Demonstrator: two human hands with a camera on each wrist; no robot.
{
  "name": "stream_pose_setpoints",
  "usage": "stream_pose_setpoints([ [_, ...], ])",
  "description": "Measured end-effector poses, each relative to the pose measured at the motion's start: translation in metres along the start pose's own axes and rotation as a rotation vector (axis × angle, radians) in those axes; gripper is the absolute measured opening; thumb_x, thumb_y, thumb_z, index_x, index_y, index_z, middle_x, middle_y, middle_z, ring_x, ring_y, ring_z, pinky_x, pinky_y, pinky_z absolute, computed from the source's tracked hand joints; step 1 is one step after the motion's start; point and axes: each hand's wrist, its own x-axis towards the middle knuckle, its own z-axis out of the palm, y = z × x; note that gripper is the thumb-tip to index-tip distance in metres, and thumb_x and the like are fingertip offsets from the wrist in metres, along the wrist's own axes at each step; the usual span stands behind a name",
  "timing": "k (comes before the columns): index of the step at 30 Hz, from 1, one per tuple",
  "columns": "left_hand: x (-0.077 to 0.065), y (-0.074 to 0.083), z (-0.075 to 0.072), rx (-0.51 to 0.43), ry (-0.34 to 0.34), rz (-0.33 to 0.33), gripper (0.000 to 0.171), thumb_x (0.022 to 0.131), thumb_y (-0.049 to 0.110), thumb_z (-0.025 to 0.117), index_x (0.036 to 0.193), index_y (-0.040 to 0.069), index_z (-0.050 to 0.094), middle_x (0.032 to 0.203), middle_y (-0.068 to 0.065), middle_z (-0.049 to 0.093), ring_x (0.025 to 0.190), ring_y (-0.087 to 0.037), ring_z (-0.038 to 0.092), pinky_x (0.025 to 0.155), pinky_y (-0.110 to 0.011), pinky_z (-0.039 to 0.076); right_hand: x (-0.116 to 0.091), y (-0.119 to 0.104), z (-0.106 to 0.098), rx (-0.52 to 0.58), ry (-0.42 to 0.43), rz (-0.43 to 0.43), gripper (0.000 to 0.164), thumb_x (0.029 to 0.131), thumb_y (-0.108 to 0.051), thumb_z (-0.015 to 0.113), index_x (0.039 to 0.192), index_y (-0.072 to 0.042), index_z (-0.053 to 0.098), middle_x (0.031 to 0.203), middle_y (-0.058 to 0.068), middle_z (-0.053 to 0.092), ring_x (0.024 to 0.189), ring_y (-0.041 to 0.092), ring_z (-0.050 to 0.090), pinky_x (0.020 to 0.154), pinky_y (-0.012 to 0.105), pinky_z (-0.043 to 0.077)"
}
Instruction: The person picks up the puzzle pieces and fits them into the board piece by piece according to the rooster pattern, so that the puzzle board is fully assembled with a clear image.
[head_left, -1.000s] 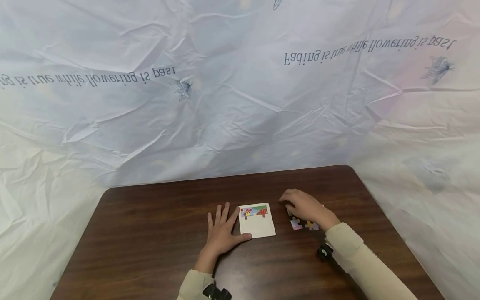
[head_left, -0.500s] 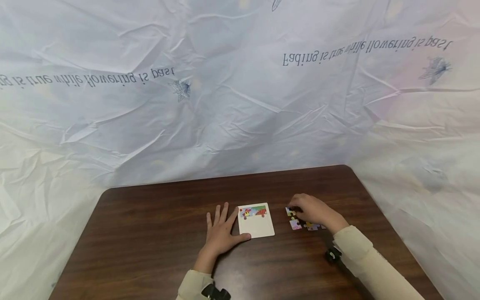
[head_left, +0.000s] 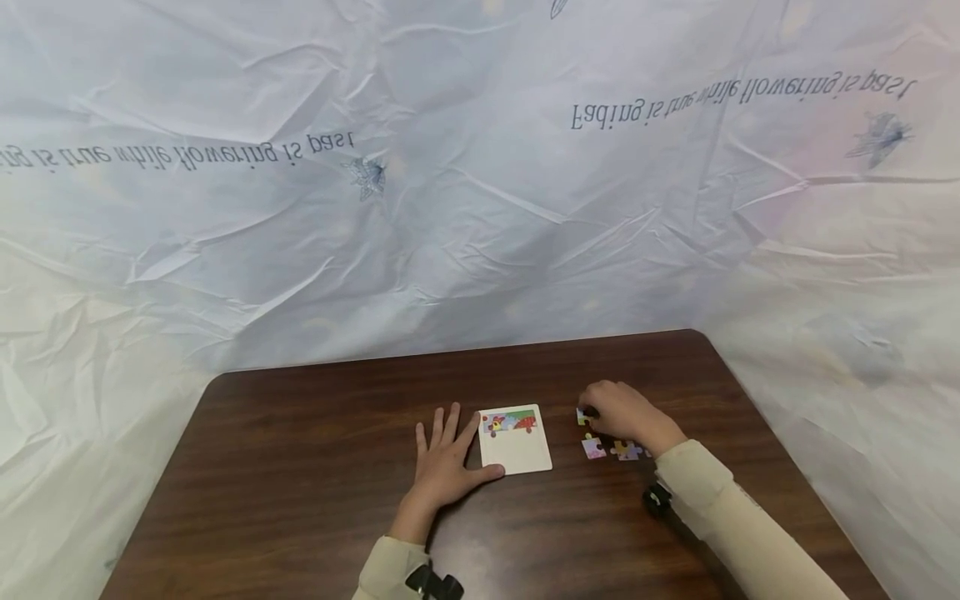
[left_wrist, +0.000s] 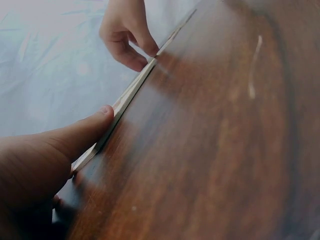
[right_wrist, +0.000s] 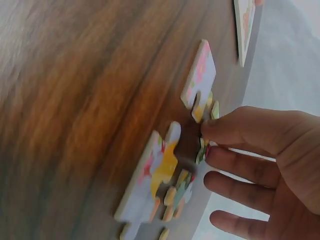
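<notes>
In the head view, a square white puzzle board (head_left: 517, 450) lies on the table, its far strip filled with colourful joined pieces (head_left: 510, 421). My left hand (head_left: 442, 475) is spread flat at its left side, index finger at the upper left corner. The left thumb (left_wrist: 92, 125) rests on the board's near edge. To the right, my right hand (head_left: 626, 414) reaches down over loose pieces. Its thumb and index finger pinch a small green and red puzzle piece (right_wrist: 201, 151), partly hidden by the fingertips; the other fingers are loosely bent.
A pink and lilac piece (head_left: 593, 447) and a yellow and purple piece (head_left: 626, 451) lie near the right hand. Several more pieces sit beneath it. Behind the dark wooden table (head_left: 315, 467) hangs a pale printed cloth (head_left: 450, 208).
My right hand first drew back right from the gap near the board to the loose pieces, then shifted slightly away from me there. The left hand and board stay put.
</notes>
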Motion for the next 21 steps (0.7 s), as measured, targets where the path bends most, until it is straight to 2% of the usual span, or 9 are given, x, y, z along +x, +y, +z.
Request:
stream_pose_setpoints([
  [3, -0.001, 0.001, 0.001, 0.006, 0.001, -0.002, 0.104, 0.087, 0.074, 0.071, 0.168, 0.021, 0.034, 0.176, -0.016, 0.012, 0.161, -0.044, 0.0, 0.122, -0.072, -0.007, 0.002, -0.001, 0.004, -0.005, 0.012, 0.024, 0.022, 0.086, -0.001, 0.083, 0.107, -0.002, 0.079, 0.1, 0.011, 0.075, 0.075, 0.018, 0.065, 0.061, 0.036, 0.054],
  [5, -0.001, 0.001, 0.003, 0.007, 0.006, 0.0, 0.103, 0.087, 0.074, 0.071, 0.168, 0.021, 0.034, 0.176, -0.017, 0.012, 0.162, -0.044, 0.0, 0.122, -0.072, -0.007, 0.003, -0.002, 0.006, 0.002, 0.009, 0.043, 0.026, 0.086, -0.002, 0.083, 0.111, -0.001, 0.078, 0.101, 0.011, 0.074, 0.074, 0.017, 0.062, 0.061, 0.036, 0.052],
  [12, -0.003, 0.003, 0.0, 0.007, 0.003, 0.001, 0.104, 0.087, 0.074, 0.071, 0.167, 0.02, 0.035, 0.176, -0.017, 0.013, 0.161, -0.045, 0.002, 0.122, -0.073, -0.006, 0.004, -0.004, 0.008, 0.002, 0.035, 0.046, 0.033, 0.086, -0.005, 0.082, 0.118, 0.003, 0.076, 0.108, 0.017, 0.073, 0.086, 0.027, 0.068, 0.075, 0.047, 0.057],
  [15, -0.003, 0.004, 0.0, 0.009, 0.014, 0.003, 0.103, 0.087, 0.074, 0.071, 0.167, 0.02, 0.035, 0.175, -0.018, 0.014, 0.161, -0.045, 0.002, 0.122, -0.073, -0.005, 0.004, -0.004, 0.01, 0.01, 0.059, 0.044, 0.033, 0.087, -0.005, 0.081, 0.119, 0.003, 0.075, 0.108, 0.016, 0.073, 0.083, 0.023, 0.066, 0.074, 0.045, 0.056],
  [21, -0.003, 0.004, 0.001, 0.015, 0.013, -0.001, 0.103, 0.087, 0.075, 0.07, 0.167, 0.02, 0.035, 0.175, -0.018, 0.014, 0.161, -0.045, 0.002, 0.122, -0.073, -0.005, 0.006, -0.006, 0.013, 0.066, 0.089, 0.024, 0.033, 0.087, -0.004, 0.078, 0.12, 0.002, 0.074, 0.104, 0.011, 0.069, 0.069, 0.013, 0.051, 0.062, 0.034, 0.047],
])
